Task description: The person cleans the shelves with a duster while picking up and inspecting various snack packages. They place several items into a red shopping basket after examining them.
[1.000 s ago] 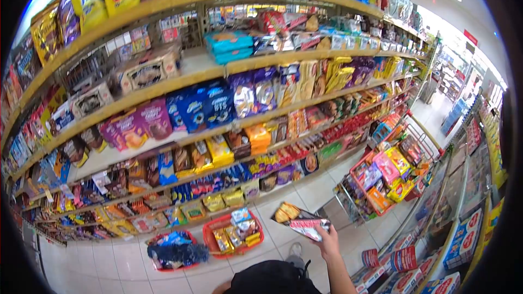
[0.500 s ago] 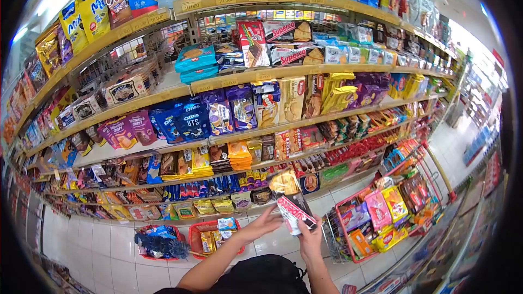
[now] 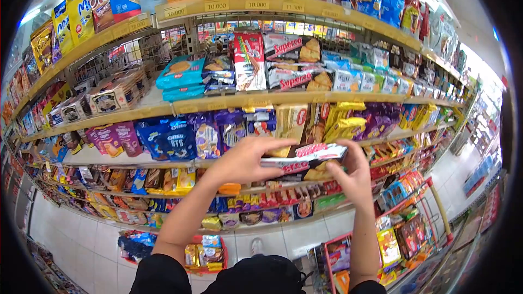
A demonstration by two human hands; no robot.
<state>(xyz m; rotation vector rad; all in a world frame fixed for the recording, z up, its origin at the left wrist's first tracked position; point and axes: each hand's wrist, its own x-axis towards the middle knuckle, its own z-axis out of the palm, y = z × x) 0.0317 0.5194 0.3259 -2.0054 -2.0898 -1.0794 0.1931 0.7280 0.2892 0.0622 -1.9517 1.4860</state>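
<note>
A black, white and red Superco pack (image 3: 305, 161) lies level between my two hands, in front of the shelves. My left hand (image 3: 251, 159) grips its left end, thumb and fingers on either side. Around its right end my right hand (image 3: 351, 173) is closed, with the thumb on the near side. Beyond the hands, similar Superco packs (image 3: 294, 79) are stacked on a shelf, beside an upright red and white pack (image 3: 250, 61). To their left sit teal packs (image 3: 182, 74).
Yellow-edged shelves (image 3: 234, 102) of snack packs curve across the view. A loaded cart (image 3: 381, 239) with a red frame stands at the lower right. Red baskets (image 3: 224, 255) holding goods are on the white tiled floor (image 3: 98, 245). A shoe (image 3: 257, 246) shows below.
Both hands have risen toward the shelves with the pack, which has turned from upright to level. My left hand has closed on it. The view has shifted closer to the shelves.
</note>
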